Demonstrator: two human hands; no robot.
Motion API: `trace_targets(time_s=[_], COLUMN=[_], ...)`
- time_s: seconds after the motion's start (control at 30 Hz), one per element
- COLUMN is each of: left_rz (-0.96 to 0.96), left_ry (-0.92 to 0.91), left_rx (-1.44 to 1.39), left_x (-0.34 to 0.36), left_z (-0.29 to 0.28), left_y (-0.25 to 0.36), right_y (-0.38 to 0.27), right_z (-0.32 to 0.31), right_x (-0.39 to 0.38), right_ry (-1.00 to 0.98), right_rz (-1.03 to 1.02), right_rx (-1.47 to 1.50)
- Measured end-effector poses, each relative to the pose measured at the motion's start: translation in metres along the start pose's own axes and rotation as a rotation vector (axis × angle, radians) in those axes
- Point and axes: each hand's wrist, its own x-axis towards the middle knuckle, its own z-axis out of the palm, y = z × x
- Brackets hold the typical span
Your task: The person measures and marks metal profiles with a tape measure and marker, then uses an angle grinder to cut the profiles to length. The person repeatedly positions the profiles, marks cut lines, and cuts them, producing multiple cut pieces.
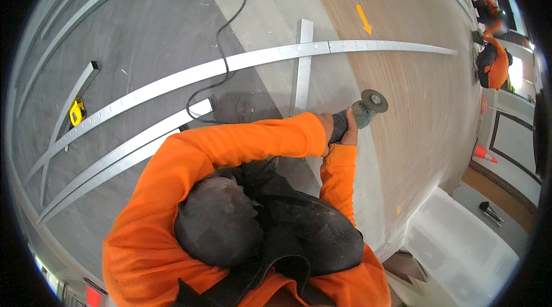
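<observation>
Both my hands are closed around an angle grinder point(363, 112) with a dark body and a round disc. My left hand point(329, 126) grips the rear of its body, reaching across from the left. Nearer the head, my right hand point(349, 130) wraps the tool, its thumb side showing. The disc sits apart from the metal, on the near side of a long galvanised steel stud point(259, 56). This stud lies across a shorter steel stud point(303, 71), with a dark seam line toward its right part. Whether the disc spins, I cannot tell.
A black cord point(219, 39) runs over the long stud and under my left sleeve. More steel studs point(129, 145) lie at left, near a yellow tape measure point(77, 111). A yellow arrow point(363, 19) marks the floor. Other people in orange point(493, 65) are at far right, near an orange cone point(485, 154).
</observation>
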Motion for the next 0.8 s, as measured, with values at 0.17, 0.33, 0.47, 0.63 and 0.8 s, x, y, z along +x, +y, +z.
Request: trace_targets(time_s=[0.17,0.33,0.47,0.63,0.8], left_rz=[0.097,0.139,0.134,0.359,-0.309], left_ry=[0.164,0.196,0.24,0.099,0.239], left_rx=[0.075,0.119,0.136,0.014,-0.483], left_x=[0.005,0.01,0.013,-0.001,0.031], left_z=[0.014,0.017,0.015,-0.016,-0.012], left_y=[0.006,0.009,0.02,-0.002,-0.089], right_y=[-0.002,-0.006,-0.026,-0.03,-0.038], right_z=[-0.038,-0.026,-0.009,-0.044,-0.041], right_x=[0.04,0.03,0.009,0.053,0.036], right_ry=[-0.13,-0.024,-0.144,-0.167,-0.081], right_rz=[0.064,-0.038,-0.013,-0.08,-0.144], right_rx=[0.045,0.089,0.065,0.108,0.1])
